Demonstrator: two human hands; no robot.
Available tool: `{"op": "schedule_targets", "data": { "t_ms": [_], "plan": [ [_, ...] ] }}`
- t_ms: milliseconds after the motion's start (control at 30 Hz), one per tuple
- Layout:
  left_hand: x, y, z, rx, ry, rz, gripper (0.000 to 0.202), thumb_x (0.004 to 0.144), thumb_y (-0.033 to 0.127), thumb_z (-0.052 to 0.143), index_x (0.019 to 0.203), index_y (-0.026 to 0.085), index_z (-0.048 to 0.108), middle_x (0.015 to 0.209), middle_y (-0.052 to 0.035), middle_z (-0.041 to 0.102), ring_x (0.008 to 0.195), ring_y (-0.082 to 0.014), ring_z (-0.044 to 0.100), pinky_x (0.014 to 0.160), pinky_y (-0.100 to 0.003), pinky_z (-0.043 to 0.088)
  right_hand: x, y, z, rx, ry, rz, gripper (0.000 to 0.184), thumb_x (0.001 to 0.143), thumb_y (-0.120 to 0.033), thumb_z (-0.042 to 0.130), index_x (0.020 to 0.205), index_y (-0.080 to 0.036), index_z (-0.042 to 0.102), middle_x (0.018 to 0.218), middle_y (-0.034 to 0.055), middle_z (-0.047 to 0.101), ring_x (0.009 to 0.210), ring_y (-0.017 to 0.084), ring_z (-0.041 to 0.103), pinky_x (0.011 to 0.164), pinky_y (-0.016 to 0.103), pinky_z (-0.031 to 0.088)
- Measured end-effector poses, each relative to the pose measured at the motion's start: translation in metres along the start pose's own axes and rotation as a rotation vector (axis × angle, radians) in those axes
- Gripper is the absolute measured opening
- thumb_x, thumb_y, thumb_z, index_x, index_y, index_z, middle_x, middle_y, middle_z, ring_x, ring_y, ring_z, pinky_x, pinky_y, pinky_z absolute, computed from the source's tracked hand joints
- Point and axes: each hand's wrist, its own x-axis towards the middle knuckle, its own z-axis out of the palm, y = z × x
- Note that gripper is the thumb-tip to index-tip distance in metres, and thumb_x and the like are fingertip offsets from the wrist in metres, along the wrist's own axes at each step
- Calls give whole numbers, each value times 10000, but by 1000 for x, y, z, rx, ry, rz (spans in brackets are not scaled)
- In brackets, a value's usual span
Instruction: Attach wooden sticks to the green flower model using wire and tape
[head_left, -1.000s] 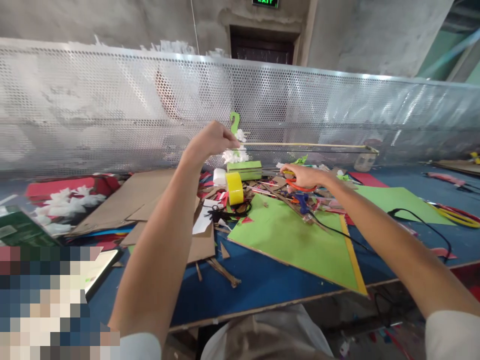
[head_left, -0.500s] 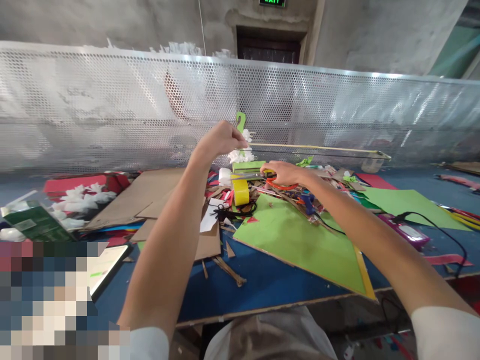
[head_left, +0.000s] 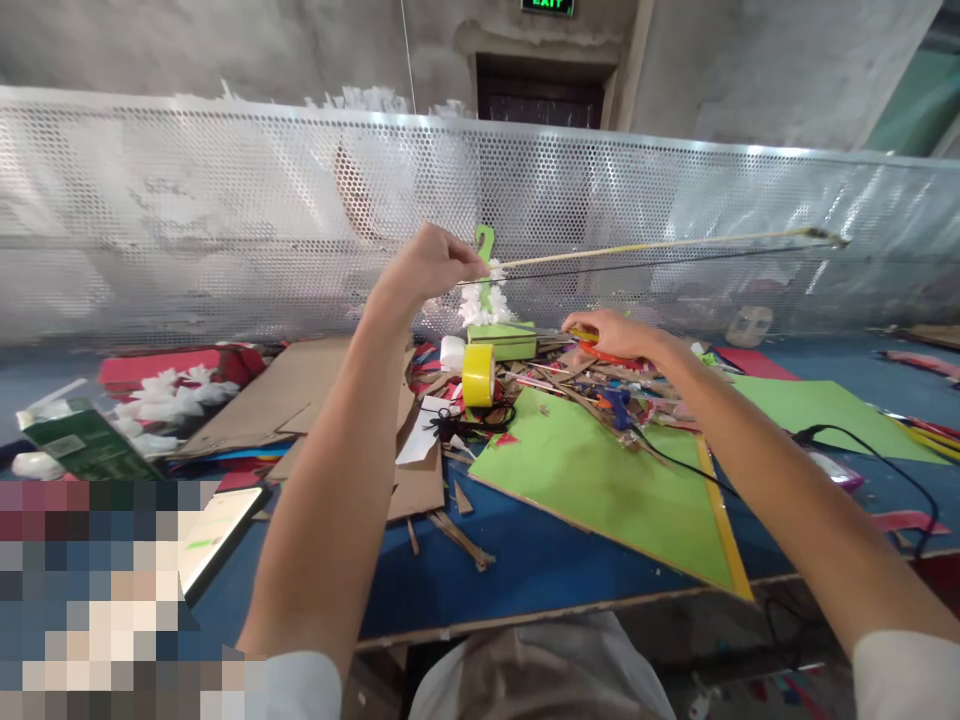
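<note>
My left hand (head_left: 439,262) is raised above the table, fingertips pinched on one end of a thin pale stick (head_left: 637,247). The stick reaches out to the right, tilted slightly up, with a black cord (head_left: 637,264) running just below it. Lower down, my right hand (head_left: 619,335) grips scissors (head_left: 604,352) with orange and yellow handles, their blades pointing left. Behind the hands stands a green hook-topped piece with white paper tufts (head_left: 491,298) on a green block (head_left: 510,345). A yellow tape roll (head_left: 478,377) stands in front of it.
A green sheet (head_left: 600,490) lies at the front, a blue glue gun (head_left: 617,408) at its back edge. Cardboard (head_left: 262,385) is stacked on the left, near a phone (head_left: 221,530). Scraps cover the middle. A perforated metal panel (head_left: 637,190) borders the table's back.
My left hand has risen a little and shifted left. The stick's far end has swung up and right. My right hand has moved right with the scissors.
</note>
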Motion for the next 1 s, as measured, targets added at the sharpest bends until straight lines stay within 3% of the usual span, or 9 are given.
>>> {"op": "schedule_targets", "data": {
  "t_ms": [200,300,433,533,600,667,867,933,1000],
  "plan": [
    [3,1,18,-57,67,11,179,781,323,784,837,153,791,640,-26,611,685,-158,517,626,-318,373,-15,6,0,-170,-155,-31,659,710,-581,843,1304,-339,692,1361,76,698,1090,324,672,816,354,470],
    [0,3,12,-115,48,21,181,807,327,784,850,151,794,654,-31,598,702,-160,528,641,-328,372,-16,12,6,-261,-183,-1,604,740,-570,815,1292,-352,708,1378,72,698,1115,343,685,821,367,484],
    [-5,8,4,-164,-45,-12,191,795,336,825,833,149,810,625,-28,582,687,-155,533,641,-331,375,-15,39,11,-359,-126,169,637,837,-608,715,1375,-270,669,1322,145,701,1077,342,693,804,359,479],
    [-5,9,9,-152,-81,-34,176,766,317,849,817,150,822,635,-36,625,697,-156,551,656,-331,403,-15,60,13,-401,-154,269,652,869,-515,704,1444,-218,632,1289,185,694,1056,344,685,787,355,477],
    [-4,7,15,-142,-93,-35,167,747,311,854,806,157,828,638,-36,648,698,-158,560,660,-330,414,-16,59,15,-425,-155,284,655,882,-427,697,1494,-214,597,1300,192,683,1087,346,670,802,360,486],
    [-2,3,20,-144,-90,-33,168,733,319,853,789,162,827,627,-30,651,685,-155,555,654,-325,411,-18,42,18,-445,-119,214,596,909,-367,665,1486,-228,607,1325,185,672,1154,349,645,849,375,493],
    [-3,-9,32,-183,-126,-96,231,712,390,859,741,172,792,564,-1,586,588,-108,434,576,-295,329,-16,-63,9,-123,-172,-333,347,1046,-352,495,1288,-288,735,1285,82,739,1132,262,667,939,364,476],
    [-4,-12,35,-216,-158,-125,256,705,420,864,749,179,790,556,7,573,564,-97,384,551,-288,290,-10,-83,4,-27,-96,-384,338,1059,-330,467,1229,-264,752,1221,73,762,1064,234,681,942,348,471],
    [-5,-15,39,-256,-188,-156,278,691,444,872,752,186,788,548,13,565,546,-90,349,534,-283,260,-4,-88,4,0,51,-364,337,1063,-306,452,1218,-226,741,1164,84,765,1018,225,678,938,343,469]
  ]
}}
